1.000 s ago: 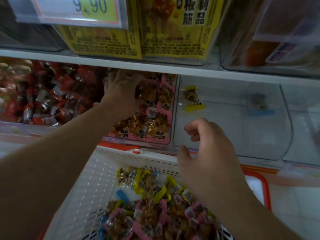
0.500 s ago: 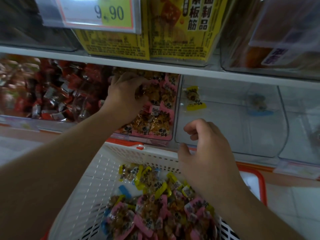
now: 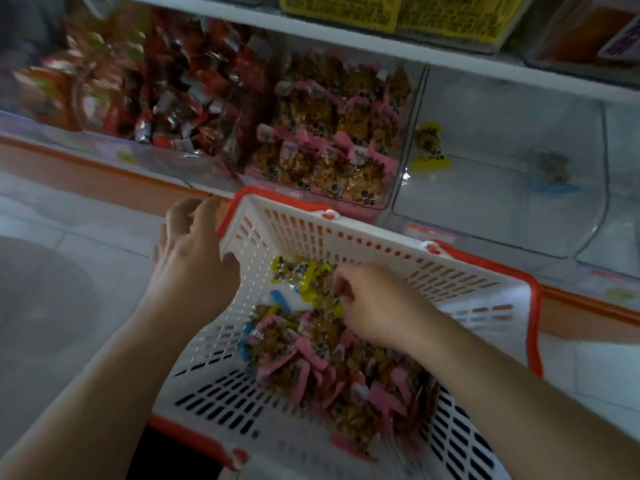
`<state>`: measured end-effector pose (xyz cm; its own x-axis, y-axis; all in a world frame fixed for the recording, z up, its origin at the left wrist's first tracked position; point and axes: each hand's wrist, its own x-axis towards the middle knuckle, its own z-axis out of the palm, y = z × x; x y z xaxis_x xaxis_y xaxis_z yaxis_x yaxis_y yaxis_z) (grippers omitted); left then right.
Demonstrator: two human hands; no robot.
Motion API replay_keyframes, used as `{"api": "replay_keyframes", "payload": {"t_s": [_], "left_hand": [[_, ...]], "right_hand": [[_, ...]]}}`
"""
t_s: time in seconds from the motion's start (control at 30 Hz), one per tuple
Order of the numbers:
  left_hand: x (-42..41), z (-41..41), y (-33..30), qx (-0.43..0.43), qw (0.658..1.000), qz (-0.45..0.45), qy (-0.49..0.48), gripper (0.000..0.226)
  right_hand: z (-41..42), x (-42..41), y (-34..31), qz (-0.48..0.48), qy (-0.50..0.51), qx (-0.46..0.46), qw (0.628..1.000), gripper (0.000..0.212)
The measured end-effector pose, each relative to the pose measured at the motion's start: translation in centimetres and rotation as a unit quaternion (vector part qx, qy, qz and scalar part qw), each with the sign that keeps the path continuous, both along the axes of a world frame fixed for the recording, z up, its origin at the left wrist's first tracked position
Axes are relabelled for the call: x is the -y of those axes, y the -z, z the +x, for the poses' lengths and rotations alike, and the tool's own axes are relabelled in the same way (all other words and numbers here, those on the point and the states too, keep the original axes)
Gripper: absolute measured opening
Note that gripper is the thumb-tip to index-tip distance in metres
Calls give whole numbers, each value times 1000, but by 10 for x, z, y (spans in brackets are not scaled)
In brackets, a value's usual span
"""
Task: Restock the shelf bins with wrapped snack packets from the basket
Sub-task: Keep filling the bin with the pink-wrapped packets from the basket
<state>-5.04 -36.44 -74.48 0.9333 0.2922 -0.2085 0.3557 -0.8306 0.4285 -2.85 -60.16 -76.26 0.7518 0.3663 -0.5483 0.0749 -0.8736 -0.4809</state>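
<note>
Fingers of right hand [image 3: 372,313] curled among crinkly packets [image 3: 311,355] in slotted plastic basket [image 3: 221,393], grip unclear; left hand [image 3: 190,258] relaxed, empty.

White, red-rimmed basket [image 3: 346,233]; pink-edged packets [image 3: 311,362], yellow-edged packets [image 3: 308,271].

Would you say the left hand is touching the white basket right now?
Touching. The head view shows the left hand at the basket's far left corner, its thumb lying against the white wall just inside the rim, with no gap visible there.
</note>
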Motion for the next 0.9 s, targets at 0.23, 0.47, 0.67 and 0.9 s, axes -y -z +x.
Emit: {"api": "replay_keyframes", "payload": {"t_s": [0.23,0.47,0.67,0.9], "left_hand": [[-20,-1,5,-140,982,-111,-65,57],[-11,14,-7,18,992,-69,-99,58],[10,22,-13,104,991,-80,19,27],[18,24,4,-154,953,-204,160,26]], "right_hand": [[-49,-20,87,-99,-174,-37,979,94],[-44,-20,101,-89,-124,-45,987,61],[-21,-26,72,-19,-46,-50,997,28],[26,-9,-2,169,60,-27,984,42]]}}
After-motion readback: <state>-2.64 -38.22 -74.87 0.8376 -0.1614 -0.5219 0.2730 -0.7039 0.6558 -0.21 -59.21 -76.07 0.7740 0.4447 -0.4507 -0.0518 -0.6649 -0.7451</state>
